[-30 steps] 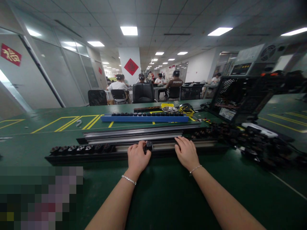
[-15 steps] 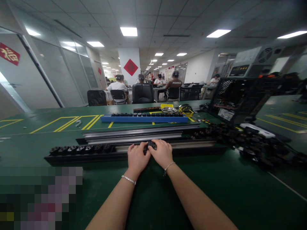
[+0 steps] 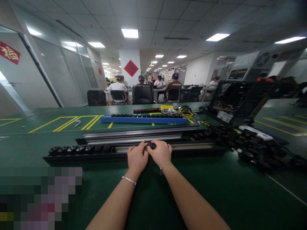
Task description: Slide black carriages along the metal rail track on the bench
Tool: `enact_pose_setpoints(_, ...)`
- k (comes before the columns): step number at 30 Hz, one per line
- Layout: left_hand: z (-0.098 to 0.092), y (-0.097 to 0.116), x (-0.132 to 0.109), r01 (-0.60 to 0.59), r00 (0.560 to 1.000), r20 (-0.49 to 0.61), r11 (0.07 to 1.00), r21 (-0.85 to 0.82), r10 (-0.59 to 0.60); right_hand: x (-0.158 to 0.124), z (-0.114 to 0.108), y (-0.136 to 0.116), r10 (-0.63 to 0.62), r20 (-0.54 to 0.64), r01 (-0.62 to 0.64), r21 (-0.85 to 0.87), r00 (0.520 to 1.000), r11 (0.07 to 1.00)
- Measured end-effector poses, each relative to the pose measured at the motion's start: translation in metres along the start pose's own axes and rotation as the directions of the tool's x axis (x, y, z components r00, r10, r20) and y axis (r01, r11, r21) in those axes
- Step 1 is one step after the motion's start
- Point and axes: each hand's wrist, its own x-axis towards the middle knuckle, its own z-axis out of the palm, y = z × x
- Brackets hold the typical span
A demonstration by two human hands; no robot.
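Between my two hands is a small black block-shaped part, mostly covered by the fingers. My left hand grips its left side, thumb and fingers curled in. From the right, my right hand closes on the same part. Both hands are over a long black trough with a pale metal strip inside. A row of similar black parts fills the trough's left end. Whether the held part touches the strip is hidden by the hands.
Behind lie loose metal rails and a blue trough with black parts. A heap of dark parts spreads at right, before an open computer case. A metal dish stands farther back. Several people sit beyond.
My right hand and wrist have shifted slightly left and down around the black part. The left hand is nearly still, and the view has moved a little.
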Motion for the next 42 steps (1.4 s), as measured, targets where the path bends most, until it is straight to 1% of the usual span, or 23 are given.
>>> enact_pose_setpoints(8,0.000,0.001,0.000,-0.017,1.000,0.024,0.998,0.060,0.016,0.001,0.002,0.003,-0.007,-0.026,0.008,0.007,1.000,1.000)
enact_pose_setpoints(16,0.000,0.000,0.001,-0.035,0.999,0.036,0.996,0.081,0.032,0.001,-0.002,0.001,-0.017,-0.017,0.017,-0.008,1.000,1.000)
enact_pose_setpoints(23,0.000,0.000,0.001,-0.041,0.999,0.018,0.995,0.087,0.040,0.002,-0.003,0.008,-0.015,-0.063,0.012,-0.053,0.998,0.999)
enact_pose_setpoints(32,0.000,0.001,0.000,-0.027,1.000,0.011,0.996,0.081,0.026,0.002,-0.013,0.018,0.022,-0.067,-0.026,-0.054,0.998,0.998)
enact_pose_setpoints(42,0.000,0.001,0.000,-0.016,1.000,0.025,0.996,0.090,0.014,0.004,-0.021,0.025,0.032,-0.058,-0.038,-0.114,0.998,0.993)
